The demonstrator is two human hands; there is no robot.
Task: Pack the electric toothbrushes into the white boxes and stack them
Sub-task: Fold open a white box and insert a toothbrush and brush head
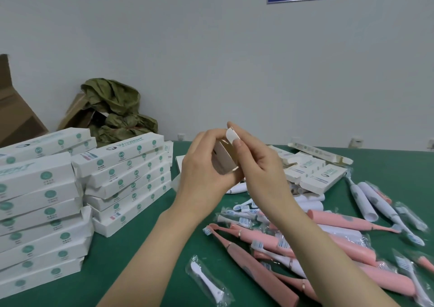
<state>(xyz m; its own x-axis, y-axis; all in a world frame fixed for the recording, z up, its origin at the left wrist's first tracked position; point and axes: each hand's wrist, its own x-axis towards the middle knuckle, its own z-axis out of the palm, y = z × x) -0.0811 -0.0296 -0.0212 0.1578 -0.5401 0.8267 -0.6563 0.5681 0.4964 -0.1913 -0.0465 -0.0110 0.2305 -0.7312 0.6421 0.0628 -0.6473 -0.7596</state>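
Note:
My left hand (203,165) grips a white box (223,160) end-on above the green table (131,262). My right hand (258,163) holds the same box, and its fingers pinch the box's end flap (232,135), which stands up. Pink electric toothbrushes (258,269) lie in a loose heap at the lower right, with white ones (365,201) further right. Several spare brush heads (244,212) lie scattered under my hands. One bagged white brush head (206,281) lies alone near the front.
Two stacks of packed white boxes stand on the left, a near stack (40,215) and a far stack (126,177). Flat unfolded boxes (314,170) lie behind my right hand. Brown cartons (14,116) and green wrapping (117,109) sit against the wall.

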